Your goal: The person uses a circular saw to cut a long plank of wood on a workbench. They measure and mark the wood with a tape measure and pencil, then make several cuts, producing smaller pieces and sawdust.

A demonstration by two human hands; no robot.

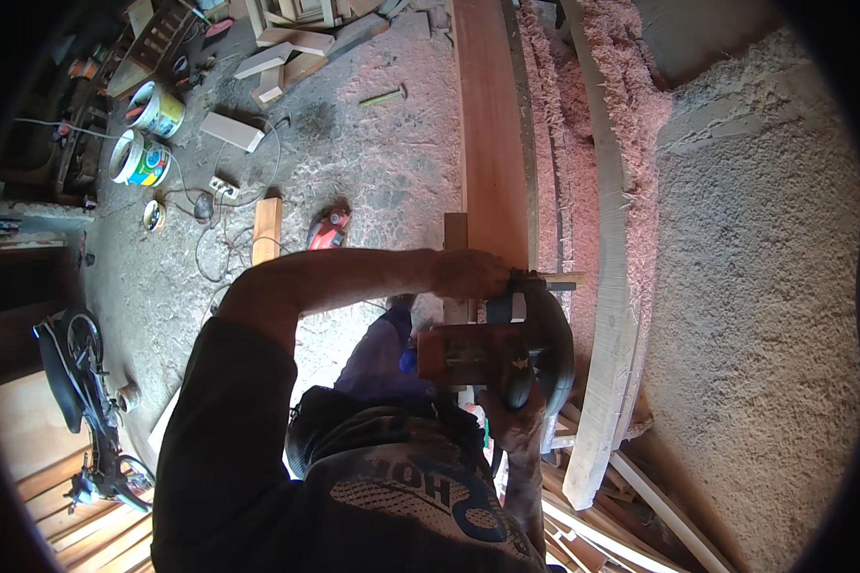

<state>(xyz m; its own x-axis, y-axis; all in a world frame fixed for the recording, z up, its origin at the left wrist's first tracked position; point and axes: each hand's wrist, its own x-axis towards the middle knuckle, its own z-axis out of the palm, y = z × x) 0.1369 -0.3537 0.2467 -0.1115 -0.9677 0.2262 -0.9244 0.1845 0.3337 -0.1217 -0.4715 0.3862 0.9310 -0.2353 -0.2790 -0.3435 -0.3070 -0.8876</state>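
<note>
A long reddish-brown wooden board (492, 124) runs away from me. My left hand (473, 275) presses at its near end, fingers bent over a short wooden piece (456, 229) at the board's left edge. A thin strip (566, 279) juts out to the right of that hand. Just nearer is a dark power saw (492, 349), seemingly a circular saw, with a rounded housing on its right side. My right hand (514, 420) is closed around its rear handle. Shadow hides the blade and most of my fingertips.
Pink shavings lie along a rough-edged plank (607, 210) beside the wall (755, 267). On the floor left are a red power tool (329, 227), a hammer (383, 95), cords, a power strip (224, 186), wood blocks and buckets (140, 158). A motorbike (96, 401) stands far left.
</note>
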